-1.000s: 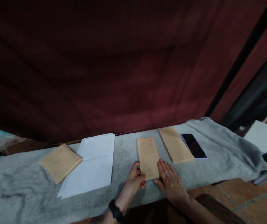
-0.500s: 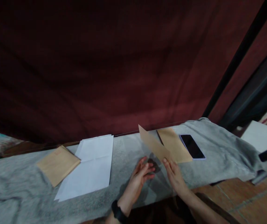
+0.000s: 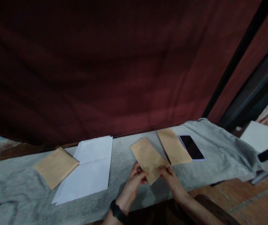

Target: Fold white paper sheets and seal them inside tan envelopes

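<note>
A brown paper envelope (image 3: pixel 149 157) is held between my two hands above the grey cloth, its broad face turned up. My left hand (image 3: pixel 136 178), with a black band at the wrist, pinches its left edge near the lower corner. On the opposite side my right hand (image 3: pixel 170 179) grips the lower right corner, thumb on top. Just beyond that hand lies another brown envelope (image 3: pixel 174 148), or a small stack of them. Faint reddish print shows near the far end of the held one.
White paper sheets (image 3: pixel 87 170) lie to the left, partly under a pile of brown envelopes (image 3: pixel 56 168). A phone (image 3: pixel 192 147) with a dark screen rests at the right. Grey cloth (image 3: pixel 227 150) covers the surface; a dark red curtain (image 3: pixel 124 78) hangs behind.
The envelope has turned from nearly edge-on to face up and come lower. My left hand, open and apart from it before, has closed on its left edge.
</note>
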Demonstrator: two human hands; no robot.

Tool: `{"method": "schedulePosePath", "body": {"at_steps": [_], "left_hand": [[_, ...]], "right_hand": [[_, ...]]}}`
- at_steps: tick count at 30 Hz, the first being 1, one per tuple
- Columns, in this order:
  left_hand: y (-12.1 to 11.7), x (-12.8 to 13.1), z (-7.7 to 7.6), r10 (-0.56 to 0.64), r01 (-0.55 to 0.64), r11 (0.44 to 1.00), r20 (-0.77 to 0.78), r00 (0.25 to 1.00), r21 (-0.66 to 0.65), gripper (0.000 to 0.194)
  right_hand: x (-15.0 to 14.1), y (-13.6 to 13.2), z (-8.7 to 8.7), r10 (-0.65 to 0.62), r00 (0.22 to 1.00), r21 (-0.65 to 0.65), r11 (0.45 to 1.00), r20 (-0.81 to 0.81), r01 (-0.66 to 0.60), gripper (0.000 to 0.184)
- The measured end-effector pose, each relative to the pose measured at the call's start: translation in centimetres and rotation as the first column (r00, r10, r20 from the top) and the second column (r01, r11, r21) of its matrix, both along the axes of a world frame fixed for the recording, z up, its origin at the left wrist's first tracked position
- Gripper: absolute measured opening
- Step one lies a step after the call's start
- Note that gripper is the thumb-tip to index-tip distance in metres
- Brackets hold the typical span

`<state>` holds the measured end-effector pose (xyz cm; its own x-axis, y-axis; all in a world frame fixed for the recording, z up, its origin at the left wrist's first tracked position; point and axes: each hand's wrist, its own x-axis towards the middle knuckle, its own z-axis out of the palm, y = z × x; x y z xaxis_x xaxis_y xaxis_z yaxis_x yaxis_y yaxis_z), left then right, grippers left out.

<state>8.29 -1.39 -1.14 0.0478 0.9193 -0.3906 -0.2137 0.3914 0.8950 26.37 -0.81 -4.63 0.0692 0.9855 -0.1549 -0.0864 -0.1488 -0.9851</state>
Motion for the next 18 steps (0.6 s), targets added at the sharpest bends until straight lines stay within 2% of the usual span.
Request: {"method": "schedulePosePath", "body": {"at_steps": [2,3,4,5,7,9,10,12,14,15,18], "left_hand": [[0.1,-0.9,0.0,-0.038,0.038,0.999,-0.09,0.995,0.001,0.048],[0.2,-1.2,-0.1,-0.053,0.055,0.998,-0.121,0.991,0.008,0.05],[0.2,-1.5,-0.3,-0.067,0.07,0.997,-0.147,0.987,0.014,0.053],[0.3,-1.8,-0.4,-0.078,0.083,0.996,-0.172,0.982,0.02,0.057],[0.4,-2.0,-0.7,-0.095,0.102,0.995,-0.238,0.966,0.015,0.062],[0.6,-2.2,-0.8,-0.069,0.085,0.996,-0.348,0.935,0.031,0.062],[0.6,-2.2,-0.7,-0.031,0.064,0.996,-0.424,0.905,0.064,0.059],[0.7,-2.1,-0.5,0.091,0.024,0.982,-0.571,0.816,0.189,0.048],[0.8,-1.7,-0.4,0.185,0.055,0.942,-0.648,0.739,0.331,0.035],[0.9,-1.4,-0.4,0.198,0.101,0.918,-0.662,0.723,0.384,0.032],[1.2,-0.4,-1.2,0.119,0.299,0.846,-0.703,0.701,0.441,0.041]], "right_hand": [[0.7,0.4,-1.3,-0.109,0.982,0.098,0.991,0.155,0.094,0.066],[1.0,0.5,-1.8,-0.155,0.953,0.178,0.978,0.261,0.11,0.068],[1.1,0.5,-2.1,-0.167,0.914,0.256,0.964,0.369,0.073,0.066],[1.3,0.3,-2.2,-0.152,0.863,0.319,0.948,0.483,-0.012,0.062],[1.3,-0.3,-1.9,-0.072,0.709,0.366,0.89,0.702,-0.272,0.055],[1.1,-1.1,-1.3,-0.029,0.508,0.335,0.784,0.861,-0.523,0.054],[1.0,-1.4,-1.0,-0.039,0.418,0.313,0.728,0.907,-0.61,0.055],[0.8,-2.0,-0.7,-0.104,0.304,0.295,0.656,0.947,-0.695,0.057],[0.6,-2.3,-0.7,-0.162,0.254,0.298,0.632,0.953,-0.715,0.06],[0.5,-2.3,-0.8,-0.184,0.244,0.305,0.63,0.952,-0.714,0.061],[0.3,-2.3,-1.2,-0.21,0.246,0.324,0.62,0.946,-0.715,0.06]]}}
